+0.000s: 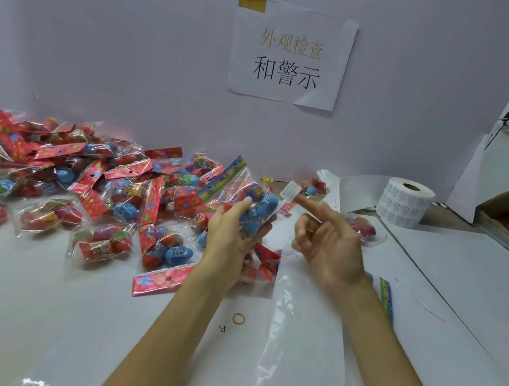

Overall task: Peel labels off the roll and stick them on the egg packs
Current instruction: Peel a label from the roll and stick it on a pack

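Closest, near the front edge of the bench: a yellow rubber band, loose on the white top.

Next, mid-bench: left hand, fingers curled round one egg pack, held tilted above the surface. Just right of it, right hand, index finger straight with a peeled label stuck on its tip, other fingers curled in and gripping nothing. Label near the pack, not yet touching it. Judging from this: peel done for this pack, sticking yet to do.

Across the left half of the bench, back to the far edge: big heap of egg packs; impossible to tell which bear labels.

Towards the far right: lone pack apart from the heap, then spent backing strip and the label roll, standing on end, thick with labels. Plenty left to do, by the look of it.

Beyond, paper sign on the wall.
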### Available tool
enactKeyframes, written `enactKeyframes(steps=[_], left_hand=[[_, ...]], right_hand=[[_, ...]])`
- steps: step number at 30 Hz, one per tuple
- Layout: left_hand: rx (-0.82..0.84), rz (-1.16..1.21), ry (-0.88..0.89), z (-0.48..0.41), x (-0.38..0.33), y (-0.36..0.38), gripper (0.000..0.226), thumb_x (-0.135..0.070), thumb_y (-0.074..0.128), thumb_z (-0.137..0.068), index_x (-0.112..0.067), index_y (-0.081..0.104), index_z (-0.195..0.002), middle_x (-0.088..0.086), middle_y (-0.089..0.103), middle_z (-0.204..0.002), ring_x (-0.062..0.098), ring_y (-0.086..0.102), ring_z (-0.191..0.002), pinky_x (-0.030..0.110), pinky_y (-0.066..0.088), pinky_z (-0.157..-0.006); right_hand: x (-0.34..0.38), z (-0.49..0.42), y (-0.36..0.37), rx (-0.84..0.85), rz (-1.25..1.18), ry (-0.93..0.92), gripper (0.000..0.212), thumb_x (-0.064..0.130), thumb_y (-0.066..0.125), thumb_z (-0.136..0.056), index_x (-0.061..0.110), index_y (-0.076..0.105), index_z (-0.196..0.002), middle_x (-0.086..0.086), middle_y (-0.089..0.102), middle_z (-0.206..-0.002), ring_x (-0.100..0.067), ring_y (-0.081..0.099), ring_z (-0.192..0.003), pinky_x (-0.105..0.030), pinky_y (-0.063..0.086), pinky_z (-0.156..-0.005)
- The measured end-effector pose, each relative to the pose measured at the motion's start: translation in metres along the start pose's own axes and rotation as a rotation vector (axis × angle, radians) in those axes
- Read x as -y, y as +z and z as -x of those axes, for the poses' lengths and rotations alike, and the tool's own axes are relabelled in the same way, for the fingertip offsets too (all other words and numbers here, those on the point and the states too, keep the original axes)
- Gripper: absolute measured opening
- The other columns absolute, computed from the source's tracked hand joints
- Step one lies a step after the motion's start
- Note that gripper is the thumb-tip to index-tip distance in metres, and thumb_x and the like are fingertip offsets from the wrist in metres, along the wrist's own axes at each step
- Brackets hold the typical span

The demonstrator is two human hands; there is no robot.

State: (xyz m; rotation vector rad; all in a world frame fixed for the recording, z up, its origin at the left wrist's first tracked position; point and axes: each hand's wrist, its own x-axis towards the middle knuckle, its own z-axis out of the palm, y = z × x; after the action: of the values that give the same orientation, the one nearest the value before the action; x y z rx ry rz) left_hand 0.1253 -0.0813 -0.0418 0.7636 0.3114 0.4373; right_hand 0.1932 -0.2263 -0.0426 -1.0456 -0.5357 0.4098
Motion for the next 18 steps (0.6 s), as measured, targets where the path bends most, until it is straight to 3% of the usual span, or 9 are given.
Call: enactKeyframes(steps=[4, 8, 12, 18], left_hand=[[-0.015, -0.02, 0.015, 0.0, 0.0, 0.0, 0.044, -0.014, 0.063, -0.1, -0.003, 0.049, -0.14, 0.021, 0.07, -0.121, 0.035, 0.072, -0.107, 0.048, 0.058, -0.096], [-0.039, -0.065, 0.027, -0.001, 0.001, 0.001, 0.025, -0.016, 0.063, -0.1, -0.01, 0.056, -0.123, 0.014, 0.073, -0.11, 0.031, 0.073, -0.103, 0.037, 0.063, -0.078], [-0.062, -0.08, 0.028, 0.0, 0.0, 0.002, 0.031, -0.018, 0.065, -0.099, -0.011, 0.053, -0.127, 0.014, 0.072, -0.114, 0.028, 0.073, -0.102, 0.031, 0.064, -0.068], [-0.089, -0.131, 0.041, -0.004, 0.002, 0.0, 0.017, -0.019, 0.068, -0.097, -0.017, 0.056, -0.109, 0.014, 0.073, -0.113, 0.031, 0.072, -0.106, 0.037, 0.062, -0.079]], right_hand=[[-0.006, 0.002, 0.003, 0.082, 0.107, 0.044, 0.041, 0.031, 0.042, -0.102, 0.013, 0.074, -0.122, -0.005, 0.05, -0.062, -0.013, 0.036, -0.052, -0.024, 0.039, -0.054], [-0.008, 0.001, 0.004, 0.103, 0.153, 0.045, 0.041, 0.036, 0.047, -0.097, 0.019, 0.075, -0.121, -0.004, 0.051, -0.062, -0.012, 0.036, -0.051, -0.024, 0.039, -0.054], [-0.01, 0.0, 0.003, 0.105, 0.183, 0.04, 0.042, 0.039, 0.051, -0.093, 0.019, 0.075, -0.12, -0.004, 0.053, -0.063, -0.012, 0.037, -0.051, -0.024, 0.04, -0.054], [-0.013, -0.002, 0.004, 0.052, 0.348, -0.049, 0.042, 0.036, 0.053, -0.091, 0.017, 0.071, -0.125, -0.01, 0.057, -0.066, -0.015, 0.037, -0.051, -0.025, 0.037, -0.053]])
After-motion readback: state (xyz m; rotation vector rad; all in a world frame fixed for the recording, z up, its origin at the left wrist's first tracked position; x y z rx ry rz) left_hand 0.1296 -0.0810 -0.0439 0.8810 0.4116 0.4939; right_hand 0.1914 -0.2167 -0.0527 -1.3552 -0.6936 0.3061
